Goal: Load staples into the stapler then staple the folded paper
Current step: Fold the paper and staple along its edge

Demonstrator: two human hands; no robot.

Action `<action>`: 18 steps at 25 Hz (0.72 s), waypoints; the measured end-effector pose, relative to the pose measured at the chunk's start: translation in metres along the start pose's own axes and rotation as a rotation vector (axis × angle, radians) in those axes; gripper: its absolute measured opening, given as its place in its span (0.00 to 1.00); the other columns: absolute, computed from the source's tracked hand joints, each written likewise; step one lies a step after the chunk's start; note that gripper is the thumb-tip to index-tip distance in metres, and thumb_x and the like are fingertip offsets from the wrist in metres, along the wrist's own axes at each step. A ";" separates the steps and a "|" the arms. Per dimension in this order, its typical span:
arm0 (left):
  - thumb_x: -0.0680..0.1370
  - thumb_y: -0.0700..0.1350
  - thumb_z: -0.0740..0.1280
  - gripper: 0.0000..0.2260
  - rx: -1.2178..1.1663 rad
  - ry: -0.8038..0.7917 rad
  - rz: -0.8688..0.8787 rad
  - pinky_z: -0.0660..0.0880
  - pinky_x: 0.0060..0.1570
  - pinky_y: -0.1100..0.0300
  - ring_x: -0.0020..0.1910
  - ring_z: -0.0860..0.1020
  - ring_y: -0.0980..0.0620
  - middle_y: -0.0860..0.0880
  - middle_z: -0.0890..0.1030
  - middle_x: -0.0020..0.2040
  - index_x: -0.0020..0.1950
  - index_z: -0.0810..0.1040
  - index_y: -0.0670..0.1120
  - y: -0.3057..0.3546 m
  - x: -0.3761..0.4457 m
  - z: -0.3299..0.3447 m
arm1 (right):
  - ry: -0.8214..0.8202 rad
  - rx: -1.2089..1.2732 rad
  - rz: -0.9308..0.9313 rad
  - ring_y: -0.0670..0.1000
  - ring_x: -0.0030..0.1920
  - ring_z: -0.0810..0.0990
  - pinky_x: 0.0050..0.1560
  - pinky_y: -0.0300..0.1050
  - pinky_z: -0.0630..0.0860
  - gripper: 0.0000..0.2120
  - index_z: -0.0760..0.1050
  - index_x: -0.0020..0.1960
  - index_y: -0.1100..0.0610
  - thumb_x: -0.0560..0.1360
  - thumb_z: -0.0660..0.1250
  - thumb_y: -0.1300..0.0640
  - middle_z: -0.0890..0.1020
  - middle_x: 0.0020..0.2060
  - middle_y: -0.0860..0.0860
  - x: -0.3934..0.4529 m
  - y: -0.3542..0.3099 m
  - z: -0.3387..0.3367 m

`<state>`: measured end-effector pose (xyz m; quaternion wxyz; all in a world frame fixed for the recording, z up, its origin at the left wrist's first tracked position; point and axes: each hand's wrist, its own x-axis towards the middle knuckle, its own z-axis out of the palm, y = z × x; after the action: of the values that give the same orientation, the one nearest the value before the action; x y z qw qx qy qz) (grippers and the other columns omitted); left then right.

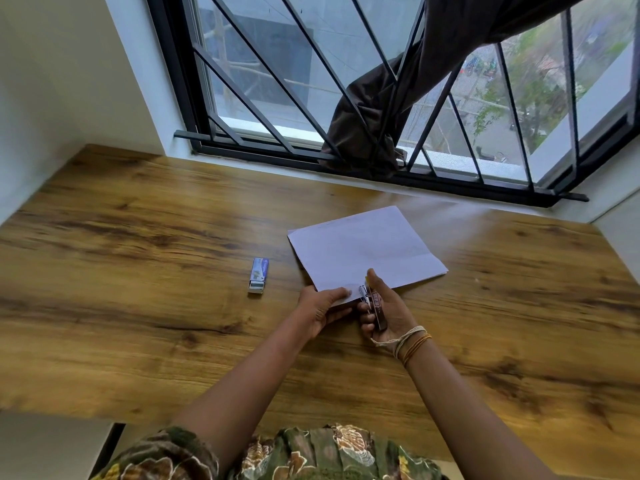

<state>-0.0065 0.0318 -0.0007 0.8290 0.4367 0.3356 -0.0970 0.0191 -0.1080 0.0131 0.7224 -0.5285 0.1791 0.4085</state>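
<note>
- We count two hands, one stapler, one folded paper and one staple box.
- Our right hand [384, 311] has its fingers curled round the stapler [373, 304], thumb stretched forward along the top; the stapler's nose sits at the near corner of the folded paper [363, 251].
- Our left hand [320, 310] pinches that same near corner, thumb on top and fingers tucked beneath, just beside the stapler's nose.
- The stapler carries a small red-and-white label; we cannot read its writing.
- The rest of the paper lies flat on the wooden table [138, 237], stretching away from our fingertips toward the window [277, 81].
- The staple box [258, 274], blue and white, lies well to the left of our left fingers, its near end slid partly open; its print is too small to read.
- Both forearms reach forward, converging at the paper's corner; several thread bands [412, 344] circle the right wrist.
- A dark curtain [381, 116] hangs through the window bars beyond the paper.
</note>
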 end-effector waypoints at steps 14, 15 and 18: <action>0.70 0.31 0.72 0.10 0.023 -0.038 0.015 0.82 0.43 0.53 0.48 0.81 0.44 0.42 0.81 0.48 0.48 0.77 0.41 0.000 -0.003 -0.001 | 0.088 -0.076 0.032 0.44 0.22 0.69 0.19 0.33 0.64 0.24 0.75 0.46 0.55 0.63 0.73 0.36 0.75 0.30 0.49 0.002 0.000 -0.001; 0.70 0.31 0.72 0.10 0.023 -0.041 0.019 0.82 0.43 0.54 0.47 0.81 0.45 0.42 0.81 0.48 0.47 0.77 0.41 0.000 -0.004 -0.001 | 0.093 -0.077 0.031 0.44 0.22 0.69 0.19 0.33 0.64 0.25 0.75 0.47 0.55 0.62 0.74 0.36 0.75 0.30 0.49 0.004 0.001 -0.002; 0.71 0.30 0.72 0.10 0.022 -0.049 0.025 0.82 0.45 0.53 0.46 0.81 0.46 0.43 0.81 0.46 0.46 0.77 0.41 0.000 -0.005 -0.002 | 0.102 -0.079 0.022 0.44 0.22 0.69 0.19 0.34 0.64 0.28 0.75 0.48 0.54 0.60 0.76 0.36 0.76 0.31 0.50 0.008 0.003 -0.003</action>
<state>-0.0113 0.0322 0.0019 0.8334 0.4475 0.3084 -0.1009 0.0219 -0.1075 0.0041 0.6864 -0.5747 0.2051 0.3955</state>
